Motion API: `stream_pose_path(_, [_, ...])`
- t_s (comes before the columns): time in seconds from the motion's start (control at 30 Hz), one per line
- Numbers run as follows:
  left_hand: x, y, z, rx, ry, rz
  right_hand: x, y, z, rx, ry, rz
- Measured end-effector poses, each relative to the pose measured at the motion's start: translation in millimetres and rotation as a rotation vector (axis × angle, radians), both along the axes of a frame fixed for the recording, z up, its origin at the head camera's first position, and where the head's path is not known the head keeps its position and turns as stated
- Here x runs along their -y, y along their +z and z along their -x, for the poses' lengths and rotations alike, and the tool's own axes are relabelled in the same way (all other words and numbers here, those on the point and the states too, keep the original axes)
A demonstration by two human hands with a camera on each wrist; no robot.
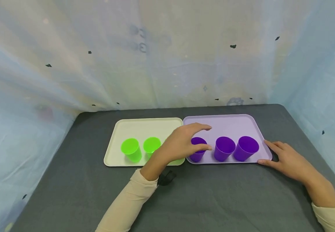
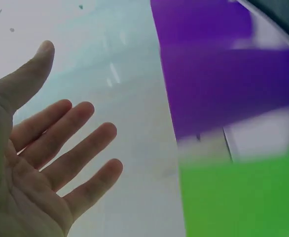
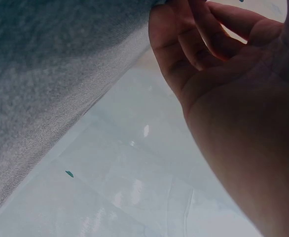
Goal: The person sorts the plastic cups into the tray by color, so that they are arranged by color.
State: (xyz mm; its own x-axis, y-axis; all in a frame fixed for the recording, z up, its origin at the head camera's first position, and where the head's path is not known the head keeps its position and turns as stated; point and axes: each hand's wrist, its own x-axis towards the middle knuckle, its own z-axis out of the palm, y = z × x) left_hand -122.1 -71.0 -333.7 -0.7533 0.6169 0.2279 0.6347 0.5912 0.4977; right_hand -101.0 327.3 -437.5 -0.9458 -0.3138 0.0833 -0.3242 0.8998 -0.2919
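My left hand (image 1: 179,144) is over the inner ends of two trays, thumb and fingers spread apart and holding nothing. It is nearest the left purple cup (image 1: 197,157), partly covering it in the head view. Two more purple cups, the middle one (image 1: 224,149) and the right one (image 1: 245,149), stand upright on the lilac tray (image 1: 222,124). My right hand (image 1: 289,160) rests at that tray's right front corner, fingertips at the side edge and thumb at the front edge. Two green cups (image 1: 131,150) show on the cream tray (image 1: 144,126); my left hand hides part of it.
Both trays lie side by side on a dark grey cloth-covered table (image 1: 77,190). A pale patterned curtain (image 1: 167,64) hangs behind the table and along both sides. A black band (image 1: 166,178) shows at the left wrist.
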Motion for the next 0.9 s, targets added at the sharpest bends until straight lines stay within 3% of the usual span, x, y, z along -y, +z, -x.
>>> stream_pose_path(0.43, [83.6, -4.7, -8.7, -0.122, 0.199, 0.062, -1, 1.9, -0.8, 0.016, -0.010, -0.010])
stream_pose_path(0.6, [126.6, -8.8, -8.6, -0.182, 0.290, 0.122, 5, -0.9, 0.1, 0.027, -0.012, 0.003])
stream_pose_path(0.77, [176.5, -22.8, -3.9, -0.197, 0.415, 0.188, 10, -0.2, 3.5, 0.048, -0.003, -0.006])
stream_pose_path(0.9, [203.1, -38.7, 0.8, -0.184, 0.473, 0.206, 8, 3.4, 4.0, 0.059, -0.010, -0.014])
